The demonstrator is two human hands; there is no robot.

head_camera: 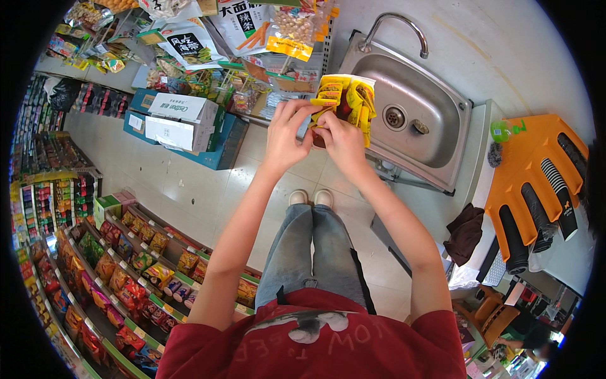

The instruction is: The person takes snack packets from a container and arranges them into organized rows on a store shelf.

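Both hands are at an open display box of small yellow snack packets (361, 97), beside the near-left rim of a steel sink. My left hand (288, 137) is on the box's left side, its thumb and fingers curled around a small yellow packet (323, 113). Close against it, my right hand (344, 144) pinches at the same packet with bent fingers. The fingertips partly hide the packet and the box's near side. More yellow packets stand in rows within the box. What supports the box is hidden from view.
The steel sink (426, 90) has a curved tap (402, 18). An orange cup rack (530, 161), a green soap bottle (504, 130) and a dark cloth (465, 234) are at right. Hanging snacks (194, 45), cartons (182, 121) and snack shelves (123, 279) occupy the left. Another person (532, 343) is lower right.
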